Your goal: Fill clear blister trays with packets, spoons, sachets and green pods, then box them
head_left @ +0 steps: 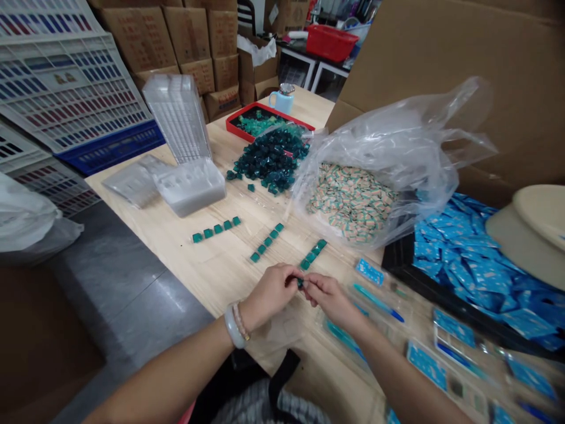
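Between the fingertips of both hands is a small dark green piece (pixel 300 283), mostly covered by the fingers. My left hand (pixel 276 291), with bracelets at the wrist, pinches it from the left. From the right, my right hand (pixel 324 297) has its thumb and fingers closed on the same piece. Just beyond the hands lies a short row of green square pieces (pixel 311 257). Two more rows stand to the left, a middle row (pixel 267 241) and a far-left row (pixel 218 228). Behind them is a heap of dark green pieces (pixel 269 159).
A clear bag (pixel 419 153) of small printed packets stands right of the heap. Clear plastic trays (pixel 189 188) are stacked at left. A red tray (pixel 238 131) and blue mug (pixel 283 100) sit at the back. Blue packets (pixel 468 253) fill a black bin; filled clear packs (pixel 426 362) lie at right.
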The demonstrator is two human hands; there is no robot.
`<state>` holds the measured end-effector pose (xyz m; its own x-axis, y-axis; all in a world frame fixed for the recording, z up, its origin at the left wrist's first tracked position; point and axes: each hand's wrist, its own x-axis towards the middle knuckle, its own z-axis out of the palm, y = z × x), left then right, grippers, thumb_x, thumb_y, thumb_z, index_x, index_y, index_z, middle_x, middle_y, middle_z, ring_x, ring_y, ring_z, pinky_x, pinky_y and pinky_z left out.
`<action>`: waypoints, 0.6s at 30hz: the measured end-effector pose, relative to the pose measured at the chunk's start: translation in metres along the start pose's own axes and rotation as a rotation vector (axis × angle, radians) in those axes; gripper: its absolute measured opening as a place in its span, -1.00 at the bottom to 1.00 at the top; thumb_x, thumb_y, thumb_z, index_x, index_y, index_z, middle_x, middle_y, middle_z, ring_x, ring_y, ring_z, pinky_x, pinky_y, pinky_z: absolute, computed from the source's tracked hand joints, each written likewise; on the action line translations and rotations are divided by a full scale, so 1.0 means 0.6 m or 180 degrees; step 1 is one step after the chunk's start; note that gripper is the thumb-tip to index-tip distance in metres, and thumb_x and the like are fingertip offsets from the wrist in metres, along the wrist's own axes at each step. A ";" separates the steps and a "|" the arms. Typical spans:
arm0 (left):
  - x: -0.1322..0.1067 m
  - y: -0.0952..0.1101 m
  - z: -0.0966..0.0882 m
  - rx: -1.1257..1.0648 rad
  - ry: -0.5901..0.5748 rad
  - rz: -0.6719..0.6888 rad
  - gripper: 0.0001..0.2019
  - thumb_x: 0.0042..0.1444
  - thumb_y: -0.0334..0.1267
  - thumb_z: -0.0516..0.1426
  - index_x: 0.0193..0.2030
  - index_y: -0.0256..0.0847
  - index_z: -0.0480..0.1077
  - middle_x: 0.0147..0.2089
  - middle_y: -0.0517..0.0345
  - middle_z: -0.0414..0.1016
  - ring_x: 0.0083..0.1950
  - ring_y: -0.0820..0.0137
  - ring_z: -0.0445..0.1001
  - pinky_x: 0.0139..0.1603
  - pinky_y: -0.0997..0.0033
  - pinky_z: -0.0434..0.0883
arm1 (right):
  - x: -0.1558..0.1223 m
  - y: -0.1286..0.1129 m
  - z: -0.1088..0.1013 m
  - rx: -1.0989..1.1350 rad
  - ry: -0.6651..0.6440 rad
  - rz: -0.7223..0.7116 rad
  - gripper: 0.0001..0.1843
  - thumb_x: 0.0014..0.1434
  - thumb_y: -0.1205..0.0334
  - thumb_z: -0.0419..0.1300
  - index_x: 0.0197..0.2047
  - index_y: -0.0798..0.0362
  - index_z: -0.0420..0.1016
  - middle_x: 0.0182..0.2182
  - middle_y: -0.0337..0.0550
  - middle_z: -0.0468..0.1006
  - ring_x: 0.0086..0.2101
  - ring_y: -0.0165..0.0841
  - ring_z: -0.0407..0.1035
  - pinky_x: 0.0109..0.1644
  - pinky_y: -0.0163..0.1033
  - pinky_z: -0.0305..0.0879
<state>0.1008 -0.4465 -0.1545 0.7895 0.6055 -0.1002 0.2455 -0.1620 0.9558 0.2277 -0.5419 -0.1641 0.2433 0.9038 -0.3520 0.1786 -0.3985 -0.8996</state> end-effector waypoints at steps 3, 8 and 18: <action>-0.005 -0.006 0.006 -0.0930 -0.0192 -0.0663 -0.87 -0.05 -0.38 0.01 -0.40 -0.29 0.36 -0.53 0.21 0.37 -0.54 0.52 0.31 -0.48 0.52 0.27 | -0.019 -0.003 0.013 -0.0064 0.0378 -0.0387 -0.85 0.08 0.18 0.04 -0.40 0.07 0.35 -0.58 -0.29 0.30 -0.53 -0.47 0.21 -0.45 -0.36 0.17; -0.019 -0.025 0.032 -0.1976 -0.0482 -0.1285 -0.84 -0.07 -0.23 0.09 -0.50 -0.31 0.29 -0.64 0.30 0.25 -0.64 0.59 0.21 -0.57 0.56 0.21 | -0.054 0.013 0.037 -0.0164 0.0694 -0.0778 -0.82 0.10 0.18 0.07 -0.22 0.04 0.37 -0.40 -0.17 0.40 -0.38 -0.40 0.31 -0.31 -0.29 0.26; 0.009 -0.031 0.008 0.1655 -0.0223 0.0685 -0.75 0.04 -0.49 -0.08 -0.24 -0.28 0.38 -0.23 0.02 0.44 -0.13 0.32 0.32 -0.03 0.26 0.26 | 0.019 0.005 0.010 -0.2925 0.0760 -0.0398 -0.81 0.14 0.34 -0.02 -0.27 0.14 0.40 -0.34 -0.01 0.44 -0.33 -0.29 0.36 -0.27 -0.24 0.25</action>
<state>0.1032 -0.4440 -0.1739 0.8835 0.4661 0.0468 0.3057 -0.6493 0.6964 0.2253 -0.5317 -0.1727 0.3416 0.9329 -0.1139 0.8701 -0.3597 -0.3369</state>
